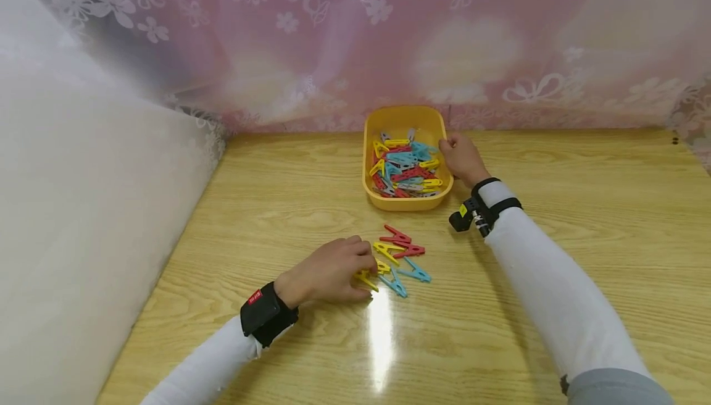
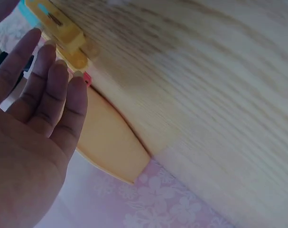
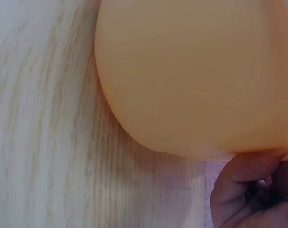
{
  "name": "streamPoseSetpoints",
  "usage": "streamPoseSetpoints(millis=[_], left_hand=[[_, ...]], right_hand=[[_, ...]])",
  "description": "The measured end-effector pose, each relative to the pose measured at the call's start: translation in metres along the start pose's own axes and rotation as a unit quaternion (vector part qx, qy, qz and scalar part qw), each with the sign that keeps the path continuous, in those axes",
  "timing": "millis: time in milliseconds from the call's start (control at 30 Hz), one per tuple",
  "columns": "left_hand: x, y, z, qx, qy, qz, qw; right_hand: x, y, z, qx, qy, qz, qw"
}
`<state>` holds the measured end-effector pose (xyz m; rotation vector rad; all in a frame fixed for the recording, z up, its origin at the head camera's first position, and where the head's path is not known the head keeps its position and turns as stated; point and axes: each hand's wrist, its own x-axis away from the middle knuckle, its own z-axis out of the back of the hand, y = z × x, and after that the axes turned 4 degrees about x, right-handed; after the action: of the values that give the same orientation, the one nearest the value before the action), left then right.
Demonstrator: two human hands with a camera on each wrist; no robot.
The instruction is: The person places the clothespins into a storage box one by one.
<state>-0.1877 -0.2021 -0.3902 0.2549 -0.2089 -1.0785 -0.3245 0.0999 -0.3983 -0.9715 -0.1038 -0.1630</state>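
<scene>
My left hand (image 1: 333, 269) reaches over the near-left side of a small group of plastic clothespins. Its fingertips are right at a yellow clothespin (image 1: 363, 278), and the left wrist view shows the fingers (image 2: 63, 104) nearly straight beside the yellow plastic. Close by lie another yellow clothespin (image 1: 387, 252), blue clothespins (image 1: 416, 270) and red ones (image 1: 410, 249). Farther back stands a yellow plastic basin (image 1: 408, 205) with many mixed clothespins (image 1: 405, 167) inside. My right hand (image 1: 463, 159) pinches the basin's right rim, with curled fingers also visible in the right wrist view.
Everything is on a wood-grain table (image 1: 289, 189). A pink flowered curtain (image 1: 333, 53) hangs along the back edge, right behind the basin. To the left rises a white wall (image 1: 100, 176). Camera straps (image 1: 269, 313) circle both wrists.
</scene>
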Motion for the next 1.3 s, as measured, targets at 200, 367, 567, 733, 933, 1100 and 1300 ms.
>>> streamPoseSetpoints(millis=[200, 367, 567, 733, 933, 1100, 1300], left_hand=[[-0.001, 0.001, -0.002, -0.018, 0.021, -0.006, 0.9996], [-0.004, 0.002, -0.003, -0.026, 0.023, -0.011, 0.9993], [-0.004, 0.002, -0.004, -0.057, 0.026, -0.021, 0.9978], [-0.005, 0.002, -0.005, -0.056, 0.027, -0.008, 0.9980], [-0.012, 0.005, -0.005, -0.074, 0.010, -0.003, 0.9972], [-0.016, 0.006, -0.004, -0.079, -0.003, 0.000, 0.9969], [-0.017, 0.004, 0.015, -0.001, 0.023, 0.009, 0.9997]], right_hand=[[-0.001, 0.001, -0.002, 0.004, 0.003, -0.001, 1.000], [-0.002, 0.002, -0.002, 0.003, 0.004, 0.000, 1.000], [-0.003, 0.002, -0.003, -0.003, 0.001, -0.003, 1.000], [-0.002, 0.002, -0.003, -0.005, 0.001, -0.006, 1.000], [0.001, 0.001, -0.001, 0.006, 0.001, -0.014, 1.000], [0.001, 0.001, 0.000, 0.008, 0.004, -0.018, 1.000], [0.000, 0.001, -0.002, 0.006, 0.007, -0.016, 1.000]])
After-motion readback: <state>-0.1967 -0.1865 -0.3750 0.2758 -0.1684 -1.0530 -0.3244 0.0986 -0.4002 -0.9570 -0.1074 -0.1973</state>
